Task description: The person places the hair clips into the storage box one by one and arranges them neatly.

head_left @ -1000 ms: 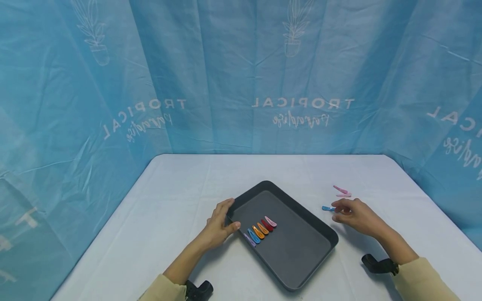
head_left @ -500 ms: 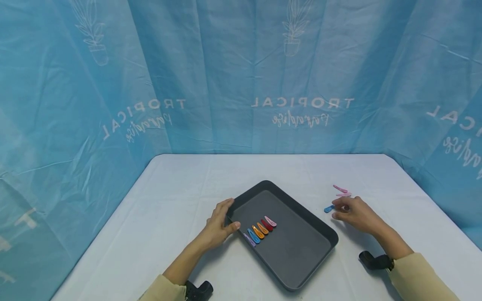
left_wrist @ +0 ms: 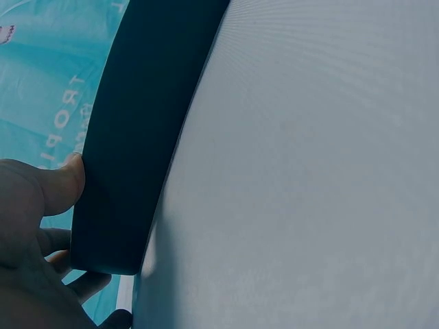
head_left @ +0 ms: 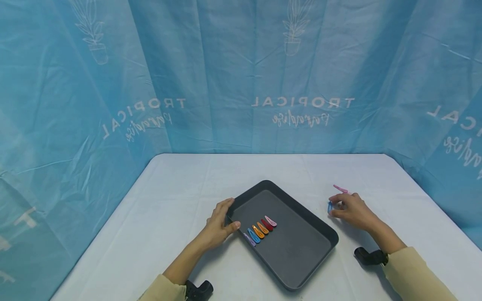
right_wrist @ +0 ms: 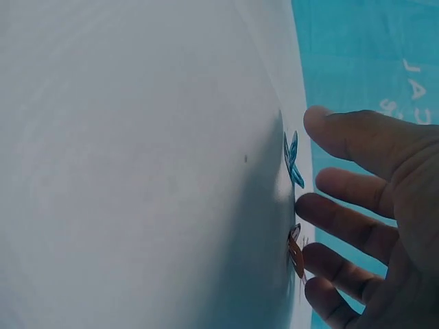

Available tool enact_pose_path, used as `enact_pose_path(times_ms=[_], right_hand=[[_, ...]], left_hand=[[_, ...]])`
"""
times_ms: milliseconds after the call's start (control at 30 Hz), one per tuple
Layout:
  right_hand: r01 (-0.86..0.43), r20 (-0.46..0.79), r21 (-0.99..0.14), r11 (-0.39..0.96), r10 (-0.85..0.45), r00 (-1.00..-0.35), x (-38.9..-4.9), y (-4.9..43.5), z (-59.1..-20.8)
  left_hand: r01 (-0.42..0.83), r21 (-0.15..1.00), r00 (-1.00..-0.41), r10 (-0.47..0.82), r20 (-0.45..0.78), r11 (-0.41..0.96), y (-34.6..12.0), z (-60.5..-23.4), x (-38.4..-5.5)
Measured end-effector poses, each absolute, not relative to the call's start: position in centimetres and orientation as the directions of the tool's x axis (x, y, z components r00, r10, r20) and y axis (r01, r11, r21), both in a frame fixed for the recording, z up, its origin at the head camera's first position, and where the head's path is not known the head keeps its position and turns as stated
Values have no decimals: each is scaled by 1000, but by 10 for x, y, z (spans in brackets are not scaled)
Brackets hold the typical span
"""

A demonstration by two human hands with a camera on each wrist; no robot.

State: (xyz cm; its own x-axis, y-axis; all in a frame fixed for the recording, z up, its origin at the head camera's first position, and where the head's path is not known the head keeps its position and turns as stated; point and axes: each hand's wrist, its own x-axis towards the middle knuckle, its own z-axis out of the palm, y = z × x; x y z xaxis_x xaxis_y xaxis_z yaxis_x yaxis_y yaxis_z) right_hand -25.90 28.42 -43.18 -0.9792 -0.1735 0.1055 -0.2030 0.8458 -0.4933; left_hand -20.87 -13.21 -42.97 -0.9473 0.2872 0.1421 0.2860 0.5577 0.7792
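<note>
My left hand grips the left corner of a dark grey rectangular tray, thumb over the rim and fingers around the outside. Inside the tray, along its left side, lies a row of snap hair clips: lilac, blue, orange ones, red and pink. To the right of the tray, my right hand pinches another blue hair clip between thumb and index finger, low over the table. That clip has its two leaves spread apart in the right wrist view.
Pink hair clips lie just beyond my right hand, partly covered by it. An orange-brown clip shows near the lower fingers in the right wrist view. White cloth covers the table; blue printed curtains enclose it.
The blue clip at my right hand has turned from lying sideways to standing end-on between thumb and finger. That hand has shifted slightly left; the left hand and tray stay still.
</note>
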Motion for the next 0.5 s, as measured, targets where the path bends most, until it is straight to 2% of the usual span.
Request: enact_pose_path(times_ms=[267, 500], right_hand=[[-205, 141, -452, 868, -157, -977, -261, 284, -434], [-171, 123, -439, 882, -129, -984, -263, 284, -439]], left_hand=[[289, 778, -946, 289, 145, 558, -132, -430, -208], [289, 774, -947, 285, 146, 564, -132, -430, -208]])
